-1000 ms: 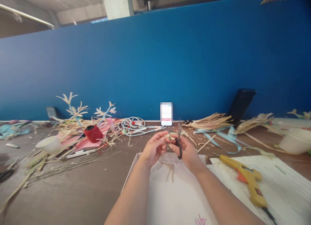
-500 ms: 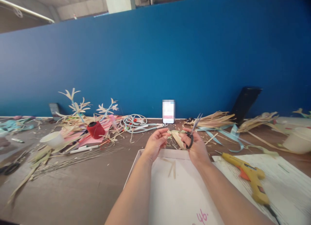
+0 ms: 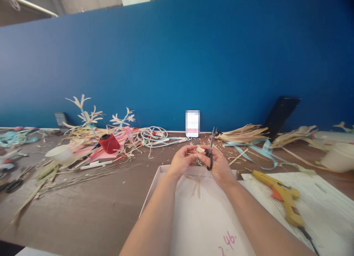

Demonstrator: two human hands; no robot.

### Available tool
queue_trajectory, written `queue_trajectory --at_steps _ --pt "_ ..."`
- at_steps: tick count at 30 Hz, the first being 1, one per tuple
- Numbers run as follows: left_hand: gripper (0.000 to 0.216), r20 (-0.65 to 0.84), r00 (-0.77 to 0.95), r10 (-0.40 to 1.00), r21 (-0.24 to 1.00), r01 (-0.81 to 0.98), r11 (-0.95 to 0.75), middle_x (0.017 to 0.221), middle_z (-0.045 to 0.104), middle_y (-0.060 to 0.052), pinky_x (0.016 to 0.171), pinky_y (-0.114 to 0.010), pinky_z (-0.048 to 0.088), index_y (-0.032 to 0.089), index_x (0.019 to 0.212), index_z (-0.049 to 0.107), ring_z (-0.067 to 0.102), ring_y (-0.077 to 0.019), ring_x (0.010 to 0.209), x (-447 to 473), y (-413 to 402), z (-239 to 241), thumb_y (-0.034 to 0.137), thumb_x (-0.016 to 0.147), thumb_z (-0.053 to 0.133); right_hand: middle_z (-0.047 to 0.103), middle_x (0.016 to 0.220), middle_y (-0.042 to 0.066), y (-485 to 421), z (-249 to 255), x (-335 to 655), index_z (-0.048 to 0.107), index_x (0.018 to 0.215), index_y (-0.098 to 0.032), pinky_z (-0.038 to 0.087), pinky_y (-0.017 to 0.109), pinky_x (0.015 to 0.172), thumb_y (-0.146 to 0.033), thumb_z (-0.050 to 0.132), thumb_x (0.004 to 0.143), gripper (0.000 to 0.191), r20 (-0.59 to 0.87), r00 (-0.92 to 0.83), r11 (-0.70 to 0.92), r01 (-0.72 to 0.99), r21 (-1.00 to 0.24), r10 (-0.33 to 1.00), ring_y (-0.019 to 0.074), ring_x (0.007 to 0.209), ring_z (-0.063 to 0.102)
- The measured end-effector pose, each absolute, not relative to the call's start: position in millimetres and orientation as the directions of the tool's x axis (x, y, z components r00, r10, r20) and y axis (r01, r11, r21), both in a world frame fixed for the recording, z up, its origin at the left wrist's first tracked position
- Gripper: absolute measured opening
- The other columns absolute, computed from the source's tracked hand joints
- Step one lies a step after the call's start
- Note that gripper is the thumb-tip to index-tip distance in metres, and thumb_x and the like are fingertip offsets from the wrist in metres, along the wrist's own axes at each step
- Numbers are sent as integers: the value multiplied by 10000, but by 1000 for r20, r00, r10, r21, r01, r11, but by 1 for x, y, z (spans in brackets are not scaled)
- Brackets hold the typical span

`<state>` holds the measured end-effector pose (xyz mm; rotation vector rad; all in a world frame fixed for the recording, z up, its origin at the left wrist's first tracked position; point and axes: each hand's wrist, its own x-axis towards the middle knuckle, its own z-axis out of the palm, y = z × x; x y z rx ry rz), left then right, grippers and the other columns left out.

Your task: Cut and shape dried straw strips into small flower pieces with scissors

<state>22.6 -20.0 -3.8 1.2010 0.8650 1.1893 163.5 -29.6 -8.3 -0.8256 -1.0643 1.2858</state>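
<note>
Over the far end of a shallow white box lid (image 3: 204, 215), my two hands meet. My left hand (image 3: 181, 161) pinches a small pale piece of dried husk (image 3: 200, 149) between its fingertips. My right hand (image 3: 218, 165) has scissors (image 3: 211, 153) hooked in it, blades pointing up, while its fingertips touch the same husk piece. Much of that piece is hidden by my fingers. A couple of thin husk strips (image 3: 197, 188) lie inside the lid below my hands.
A yellow hot glue gun (image 3: 287, 199) lies on papers (image 3: 323, 211) at right. Husk bundles (image 3: 246, 133) and blue ribbon (image 3: 265, 153) sit behind. Left are thin wires (image 3: 91, 180), a red thread spool (image 3: 110, 143), a white cup (image 3: 59, 154) and husk flowers (image 3: 90, 116). A phone (image 3: 192, 124) leans on the blue partition.
My hands have come closer together, and the husk piece between them shows less. The scissors have swung more upright and moved left. The view has tilted slightly downward.
</note>
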Motion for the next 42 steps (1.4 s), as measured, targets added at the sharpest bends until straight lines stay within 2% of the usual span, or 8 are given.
queue_trajectory --at_steps 9,14,21,26,30,35,39,42 --pt "444 125 187 974 990 -89 -110 873 590 -53 477 -169 387 157 1035 566 523 -86 642 26 -20 -5 316 647 710 553 651 -32 -26 -9 170 602 969 -199 308 201 446 -283 749 616 391 126 -22 111 -343 -933 992 84 533 448" --pt "389 122 82 989 991 -59 -117 830 604 -39 500 -187 372 168 1005 605 510 -90 618 21 -19 -1 340 665 682 540 576 -34 -25 -9 170 613 956 -193 300 204 414 -360 764 583 436 95 155 140 -314 -939 983 99 494 454" --pt "155 352 -136 926 904 306 -299 768 619 -30 618 -231 370 205 824 682 499 -128 653 9 -16 1 293 719 610 634 620 22 -23 -6 184 643 928 -199 438 303 558 -461 717 611 418 280 364 237 159 -958 888 182 574 571" --pt "119 421 -76 904 766 564 -310 727 612 -30 623 -252 341 216 747 682 497 -144 649 13 -26 10 280 732 583 687 906 77 -18 -9 191 600 1104 -225 438 395 783 -363 676 658 473 518 420 248 547 -800 745 254 829 609" --pt "196 474 -45 879 670 666 -327 749 619 -26 646 -263 361 203 816 674 509 -146 672 25 -36 26 336 757 542 691 908 52 -11 -24 192 575 1124 -226 454 338 794 -316 554 758 377 557 302 338 547 -766 773 205 826 624" --pt "244 406 -89 910 797 522 -304 690 587 -14 597 -245 379 168 847 651 479 -121 623 38 -67 70 364 751 543 684 859 32 -6 -37 190 552 1113 -232 467 317 764 -339 526 781 350 548 303 337 535 -775 779 188 778 633" --pt "137 220 181 959 891 362 -273 667 584 -14 580 -260 381 202 753 658 501 -150 644 47 -126 85 320 713 600 681 862 40 -5 -37 189 541 1106 -209 462 312 776 -351 529 785 350 572 301 361 535 -764 763 182 788 634" --pt "107 85 604 793 909 280 -310 663 596 -34 595 -287 387 243 680 662 533 -170 645 61 -184 46 272 738 578 680 851 28 -2 -38 189 539 1099 -215 467 311 773 -331 542 780 339 577 295 376 524 -764 762 180 784 640"
